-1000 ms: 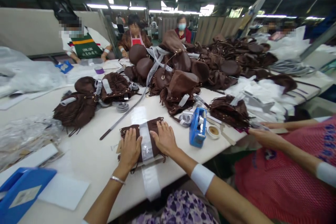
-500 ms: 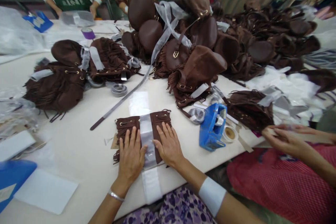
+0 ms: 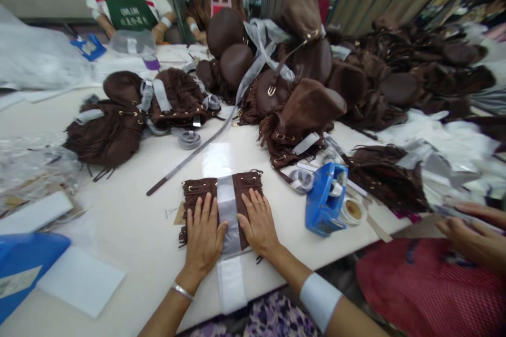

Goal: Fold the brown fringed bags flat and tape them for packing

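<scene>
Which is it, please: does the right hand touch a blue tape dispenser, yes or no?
No, the right hand rests on the brown bag, apart from the nearest dispenser.

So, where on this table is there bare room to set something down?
Bare tabletop shows between the white sheet and left hand; and, more narrowly, between right hand and blue tape dispenser. Brown bags crowd further back.

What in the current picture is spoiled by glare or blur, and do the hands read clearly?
Head view: glare whitens the plastic strip beyond the brown bag; head view, near center: left hand and right hand read clearly enough; head view, right side: the bag pile looks smeared and the white wrapping soft.
</scene>
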Demonstrator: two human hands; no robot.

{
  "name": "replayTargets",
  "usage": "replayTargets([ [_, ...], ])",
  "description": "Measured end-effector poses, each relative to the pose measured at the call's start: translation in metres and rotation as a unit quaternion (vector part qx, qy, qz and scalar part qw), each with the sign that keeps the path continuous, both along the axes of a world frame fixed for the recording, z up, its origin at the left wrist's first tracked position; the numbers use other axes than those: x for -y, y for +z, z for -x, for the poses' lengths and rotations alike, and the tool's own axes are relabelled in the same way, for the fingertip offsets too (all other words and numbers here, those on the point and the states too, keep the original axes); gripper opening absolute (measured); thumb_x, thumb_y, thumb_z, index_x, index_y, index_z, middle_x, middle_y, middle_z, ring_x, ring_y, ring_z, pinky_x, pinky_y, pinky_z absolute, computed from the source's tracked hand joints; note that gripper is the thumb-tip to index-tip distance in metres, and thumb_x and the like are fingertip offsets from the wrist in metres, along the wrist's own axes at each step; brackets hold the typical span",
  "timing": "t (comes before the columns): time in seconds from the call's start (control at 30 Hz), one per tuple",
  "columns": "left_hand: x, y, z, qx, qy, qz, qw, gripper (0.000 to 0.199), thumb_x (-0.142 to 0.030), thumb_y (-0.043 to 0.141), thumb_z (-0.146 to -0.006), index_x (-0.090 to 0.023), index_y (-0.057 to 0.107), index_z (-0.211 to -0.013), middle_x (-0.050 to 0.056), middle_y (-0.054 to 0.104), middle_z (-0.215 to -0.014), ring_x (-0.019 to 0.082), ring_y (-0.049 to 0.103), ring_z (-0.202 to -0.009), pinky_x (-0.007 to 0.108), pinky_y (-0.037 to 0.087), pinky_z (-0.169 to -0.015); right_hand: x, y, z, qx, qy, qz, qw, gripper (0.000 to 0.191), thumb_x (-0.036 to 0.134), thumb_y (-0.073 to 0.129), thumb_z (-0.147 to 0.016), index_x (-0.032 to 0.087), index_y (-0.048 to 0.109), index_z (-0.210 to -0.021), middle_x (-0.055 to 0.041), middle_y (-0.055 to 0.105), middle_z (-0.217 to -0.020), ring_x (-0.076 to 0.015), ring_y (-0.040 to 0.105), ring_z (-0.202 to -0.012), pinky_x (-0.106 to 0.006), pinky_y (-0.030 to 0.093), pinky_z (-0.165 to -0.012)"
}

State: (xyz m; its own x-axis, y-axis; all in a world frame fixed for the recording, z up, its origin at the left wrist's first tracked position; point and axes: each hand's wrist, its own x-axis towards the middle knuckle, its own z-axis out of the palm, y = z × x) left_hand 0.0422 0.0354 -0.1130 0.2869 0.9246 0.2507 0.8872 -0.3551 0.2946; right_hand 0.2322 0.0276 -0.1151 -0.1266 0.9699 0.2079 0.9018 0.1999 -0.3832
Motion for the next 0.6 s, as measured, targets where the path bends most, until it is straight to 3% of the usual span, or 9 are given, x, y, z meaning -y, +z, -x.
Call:
replayTargets([
  [0.13, 0.001, 0.001, 0.006, -0.011, 0.0, 0.002, 1.0, 0.061, -0.046, 0.033, -0.099, -0.016, 0.025, -0.152, 0.012, 0.025, -0.159, 0.029, 0.012, -0.149, 0.058, 0.014, -0.119, 0.003, 0.006, 0.0, 0.0, -0.01, -0.004, 1.0, 0.058, 0.048, 0.035, -0.1, 0.015, 0.039, -0.148, -0.0137, 0.032, -0.156, -0.0288, 0.026, -0.145, -0.052, 0.024, -0.117],
  [0.27, -0.006, 0.013, 0.014, -0.005, 0.007, -0.014, 1.0, 0.058, -0.045, 0.029, -0.1, -0.015, 0.03, -0.15, 0.013, 0.039, -0.153, 0.029, 0.03, -0.144, 0.058, 0.029, -0.114, 0.001, 0.028, -0.003, -0.012, -0.025, 0.02, 0.999, 0.064, 0.051, 0.031, -0.101, 0.008, 0.039, -0.147, -0.0166, 0.041, -0.15, -0.0301, 0.035, -0.141, -0.05, 0.031, -0.114],
  [0.33, -0.011, 0.021, 0.013, 0.001, 0.024, -0.023, 0.999, 0.058, -0.043, 0.026, -0.101, -0.012, 0.027, -0.15, 0.015, 0.038, -0.153, 0.029, 0.032, -0.143, 0.057, 0.031, -0.112, -0.006, 0.04, -0.003, -0.013, -0.03, 0.001, 0.999, 0.061, 0.047, 0.029, -0.102, 0.008, 0.039, -0.147, -0.0163, 0.041, -0.15, -0.0291, 0.036, -0.141, -0.049, 0.031, -0.114],
  [0.47, -0.022, 0.031, -0.001, 0.002, 0.039, -0.031, 0.999, 0.059, -0.043, 0.027, -0.101, -0.013, 0.023, -0.152, 0.014, 0.032, -0.156, 0.028, 0.025, -0.146, 0.056, 0.024, -0.116, -0.037, 0.052, 0.001, 0.009, 0.009, -0.049, 0.999, 0.055, 0.041, 0.03, -0.102, 0.011, 0.039, -0.147, -0.0133, 0.04, -0.152, -0.0255, 0.031, -0.144, -0.046, 0.025, -0.117],
  [0.6, -0.028, 0.025, -0.015, -0.02, 0.067, -0.035, 0.997, 0.062, -0.046, 0.033, -0.099, -0.013, 0.026, -0.151, 0.015, 0.027, -0.158, 0.034, 0.017, -0.148, 0.064, 0.012, -0.116, -0.071, 0.034, 0.0, 0.04, 0.016, -0.029, 0.999, 0.055, 0.042, 0.03, -0.103, 0.009, 0.041, -0.146, -0.0154, 0.041, -0.151, -0.0251, 0.03, -0.144, -0.047, 0.022, -0.118],
])
